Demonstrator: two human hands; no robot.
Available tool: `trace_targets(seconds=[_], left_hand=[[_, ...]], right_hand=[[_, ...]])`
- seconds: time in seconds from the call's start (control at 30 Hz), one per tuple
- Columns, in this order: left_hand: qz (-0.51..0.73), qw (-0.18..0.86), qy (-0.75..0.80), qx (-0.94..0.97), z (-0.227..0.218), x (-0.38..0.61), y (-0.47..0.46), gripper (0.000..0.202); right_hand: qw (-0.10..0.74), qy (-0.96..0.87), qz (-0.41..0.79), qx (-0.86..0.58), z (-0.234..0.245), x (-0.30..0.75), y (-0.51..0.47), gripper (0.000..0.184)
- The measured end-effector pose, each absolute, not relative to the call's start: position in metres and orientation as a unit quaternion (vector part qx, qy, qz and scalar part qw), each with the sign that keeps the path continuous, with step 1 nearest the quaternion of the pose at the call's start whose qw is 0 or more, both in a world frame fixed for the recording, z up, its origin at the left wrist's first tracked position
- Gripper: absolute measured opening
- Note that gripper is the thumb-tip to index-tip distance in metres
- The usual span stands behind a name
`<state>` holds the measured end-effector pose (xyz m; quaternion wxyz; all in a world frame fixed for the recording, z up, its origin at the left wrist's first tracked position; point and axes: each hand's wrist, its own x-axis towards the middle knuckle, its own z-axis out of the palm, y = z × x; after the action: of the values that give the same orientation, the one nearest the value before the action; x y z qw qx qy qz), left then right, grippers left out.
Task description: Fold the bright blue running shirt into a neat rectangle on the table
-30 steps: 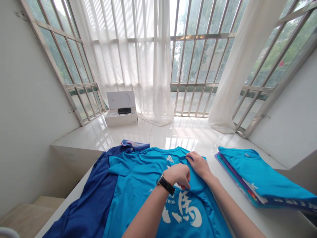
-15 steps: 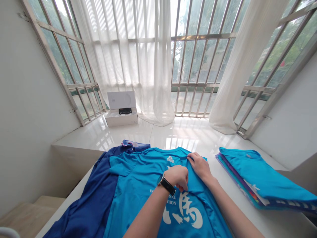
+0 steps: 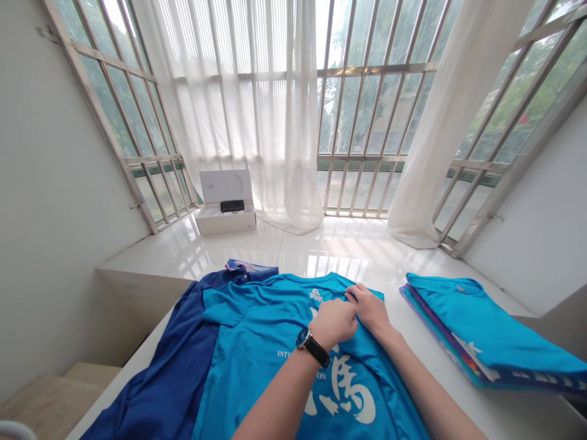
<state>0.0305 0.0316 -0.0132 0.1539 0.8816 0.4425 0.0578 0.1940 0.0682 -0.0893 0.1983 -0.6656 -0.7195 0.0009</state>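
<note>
A bright blue T-shirt (image 3: 257,360) with white lettering lies spread front up before me. My right hand (image 3: 370,308) pinches its fabric by the collar, near the shoulder on the right. Beside it, my left hand (image 3: 334,322), with a black-strapped watch (image 3: 312,347) on the wrist, is closed over the shirt's chest. Its fingertips are turned down and hidden, so what they grip does not show. Part of the white print is covered by this hand and forearm. Under the T-shirt's left side lies a dark blue collared shirt (image 3: 169,360).
Folded garments, a blue one (image 3: 486,324) on top, are stacked to the right on the white ledge (image 3: 362,244). An open white box (image 3: 227,223) with a black device (image 3: 232,206) stands at the back left. Sheer curtains (image 3: 284,134) hang before barred windows.
My left hand has moved up the shirt and slightly right, coming close to my right hand. The right hand stays at nearly the same spot by the shoulder.
</note>
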Motion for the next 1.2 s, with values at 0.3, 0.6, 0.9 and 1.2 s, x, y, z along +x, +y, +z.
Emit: trace_targets(seconds=[0.3, 0.6, 0.9, 1.2], left_hand=[[0.061, 0.137, 0.476, 0.867, -0.034, 0.028, 0.037, 0.025], [0.042, 0.133, 0.528, 0.838, -0.026, 0.024, 0.040, 0.028], [0.101, 0.118, 0.516, 0.842, -0.036, 0.018, 0.046, 0.039], [0.095, 0.168, 0.480, 0.856, -0.052, 0.015, 0.058, 0.057]], right_hand=[[0.232, -0.700, 0.029, -0.675, -0.080, 0.212, 0.072, 0.027], [0.162, -0.688, 0.067, -0.704, -0.080, 0.272, 0.078, 0.028], [0.215, -0.693, 0.078, -0.684, -0.088, 0.285, 0.083, 0.021], [0.270, -0.687, 0.090, -0.669, -0.091, 0.286, 0.085, 0.019]])
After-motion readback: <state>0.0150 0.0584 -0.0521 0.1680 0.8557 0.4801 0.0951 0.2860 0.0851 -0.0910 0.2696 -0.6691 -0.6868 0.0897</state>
